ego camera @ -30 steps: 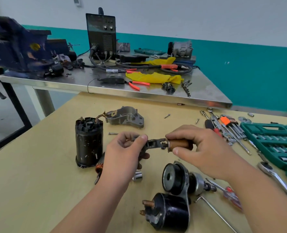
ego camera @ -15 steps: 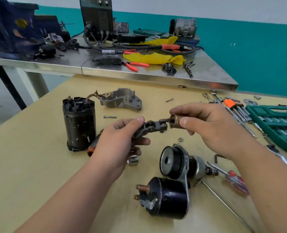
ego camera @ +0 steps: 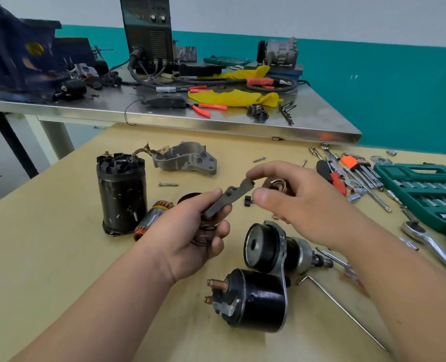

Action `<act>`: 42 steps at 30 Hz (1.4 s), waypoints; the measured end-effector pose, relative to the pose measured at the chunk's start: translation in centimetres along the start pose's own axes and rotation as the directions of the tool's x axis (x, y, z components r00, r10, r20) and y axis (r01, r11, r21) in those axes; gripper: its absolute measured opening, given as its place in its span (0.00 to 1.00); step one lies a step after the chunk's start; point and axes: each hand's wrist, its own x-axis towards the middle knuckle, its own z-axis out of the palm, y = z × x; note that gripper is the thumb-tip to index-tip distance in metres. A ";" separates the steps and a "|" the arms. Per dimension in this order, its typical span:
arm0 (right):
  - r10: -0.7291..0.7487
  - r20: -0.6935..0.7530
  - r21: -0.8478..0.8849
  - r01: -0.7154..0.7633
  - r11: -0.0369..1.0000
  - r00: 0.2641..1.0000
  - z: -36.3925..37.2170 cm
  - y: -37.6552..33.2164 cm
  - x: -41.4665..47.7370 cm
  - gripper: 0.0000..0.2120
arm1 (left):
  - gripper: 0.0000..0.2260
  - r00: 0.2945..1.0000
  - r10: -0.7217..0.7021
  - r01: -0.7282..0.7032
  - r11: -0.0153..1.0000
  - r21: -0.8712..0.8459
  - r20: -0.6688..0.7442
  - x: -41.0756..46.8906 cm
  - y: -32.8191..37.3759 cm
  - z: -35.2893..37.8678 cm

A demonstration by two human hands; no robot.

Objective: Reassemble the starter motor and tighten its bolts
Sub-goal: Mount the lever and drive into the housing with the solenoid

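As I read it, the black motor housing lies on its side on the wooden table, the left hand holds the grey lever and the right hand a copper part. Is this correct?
Not fully. In the head view the black motor housing stands upright on the wooden table, not on its side. The left hand does hold the grey lever, and the right hand the copper part.
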 end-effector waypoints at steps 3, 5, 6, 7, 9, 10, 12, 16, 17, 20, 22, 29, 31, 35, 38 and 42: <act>-0.113 -0.023 -0.128 0.109 0.986 0.993 0.3 -0.6 -0.2 0.10 | 0.10 0.998 -0.020 0.018 0.999 0.045 0.052 -0.3 0.1 0.0; -0.137 -0.064 -0.127 0.128 0.984 0.989 0.6 -1.0 -0.2 0.06 | 0.17 0.993 0.041 -0.051 0.995 0.088 0.111 -0.4 0.2 -0.1; -0.130 -0.101 -0.097 0.120 0.988 0.986 0.7 -1.0 -0.2 0.06 | 0.20 0.983 0.099 -0.119 0.985 0.125 0.152 -0.4 0.2 -0.1; -0.108 -0.136 -0.053 0.102 0.993 0.985 0.6 -1.0 -0.2 0.09 | 0.22 0.967 0.167 -0.199 0.966 0.166 0.191 -0.4 0.1 -0.2; -0.054 -0.165 0.022 0.059 0.998 0.985 0.4 -1.1 -0.2 0.13 | 0.18 0.928 0.287 -0.339 0.916 0.216 0.239 -0.6 0.1 -0.2; -0.040 -0.167 0.030 0.046 0.998 0.985 0.4 -1.2 -0.2 0.15 | 0.14 0.914 0.322 -0.377 0.900 0.221 0.248 -0.6 0.0 -0.2; -0.031 -0.170 0.043 0.039 0.998 0.985 0.5 -1.2 -0.2 0.16 | 0.08 0.895 0.351 -0.417 0.876 0.242 0.274 -0.7 -0.2 -0.2; 0.006 -0.118 0.302 0.030 0.953 0.993 0.1 -0.8 0.1 0.19 | 0.06 0.855 0.431 -0.505 0.818 0.276 0.287 -0.7 -0.5 -0.1; -0.003 -0.094 0.331 0.034 0.943 0.996 -0.1 -0.7 0.1 0.18 | 0.05 0.841 0.469 -0.533 0.800 0.273 0.268 -0.7 -0.5 -0.1; -0.095 -0.048 0.295 0.105 0.950 0.994 -0.5 -0.8 -0.3 0.09 | 0.05 0.804 0.554 -0.594 0.745 0.303 0.217 -0.5 -0.3 -0.4; -0.174 -0.099 0.197 0.191 0.962 0.980 -0.7 -0.8 -0.5 0.07 | 0.14 0.827 0.516 -0.562 0.782 0.271 0.226 -0.5 -0.4 -0.5; -0.323 -0.108 -0.071 0.317 0.946 0.940 0.1 -1.3 -1.1 0.17 | 0.21 0.824 0.435 -0.476 0.879 0.026 0.363 -0.5 -1.1 0.1; -0.336 -0.117 -0.105 0.325 0.940 0.935 0.0 -1.4 -1.1 0.17 | 0.17 0.817 0.461 -0.499 0.866 0.024 0.346 -0.5 -1.0 -0.1; -0.328 -0.139 -0.108 0.315 0.943 0.934 -0.1 -1.4 -1.2 0.09 | 0.20 0.813 0.490 -0.548 0.827 0.126 0.314 -0.7 -0.9 0.0; -0.175 -0.187 -0.005 0.177 0.984 0.967 -0.2 -1.5 -1.0 0.10 | 0.24 0.811 0.527 -0.578 0.790 0.204 0.255 -0.6 -1.0 0.0; 0.004 -0.109 0.274 0.027 0.961 0.994 -0.1 -1.7 -0.9 0.13 | 0.15 0.786 0.587 -0.617 0.765 0.183 0.194 -0.5 -1.1 0.0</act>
